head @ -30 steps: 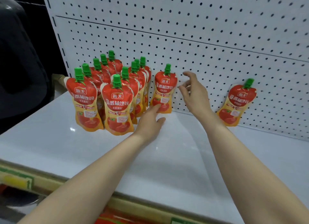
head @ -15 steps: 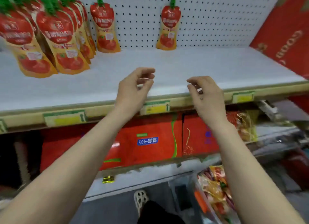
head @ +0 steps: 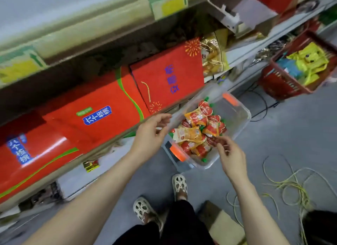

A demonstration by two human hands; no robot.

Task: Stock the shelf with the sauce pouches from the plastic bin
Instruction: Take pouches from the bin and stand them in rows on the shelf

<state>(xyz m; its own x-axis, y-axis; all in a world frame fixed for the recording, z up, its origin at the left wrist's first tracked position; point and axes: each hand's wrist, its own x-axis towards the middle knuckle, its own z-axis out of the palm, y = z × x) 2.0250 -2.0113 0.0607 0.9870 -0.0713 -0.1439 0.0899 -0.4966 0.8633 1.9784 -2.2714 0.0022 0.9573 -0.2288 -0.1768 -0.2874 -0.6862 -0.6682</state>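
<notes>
head view is pointing down at the floor, and both hands are hovering over the bin (head: 244, 122), which is sitting on the floor just past the fingertips. the pouches (head: 198, 129) are lying in a loose heap in the part of the bin nearest the hands, spouts pointing every which way, so i'm guessing each one is going to need turning upright before it goes up.

left hand (head: 151, 133) is hanging over the bin's near-left corner, just above the orange latch (head: 177, 154), fingers loosely curled and holding nothing. right hand (head: 230, 153) is hanging over the near rim, fingers half bent with the tips right beside the closest pouches. it's a bit blurry, but nothing is looking gripped yet, and i can't tell if a fingertip is touching one.

the shelf (head: 54, 5) being stocked is sitting up and away to the left of the left hand, only its white top and front edge showing. red boxes (head: 91, 120) are filling the level below it, right beside the left hand.

the bin is probably parked tight against the shelving so every pouch is just a short lift. two empty hands over the pile reads to me like a grab with each.
</notes>
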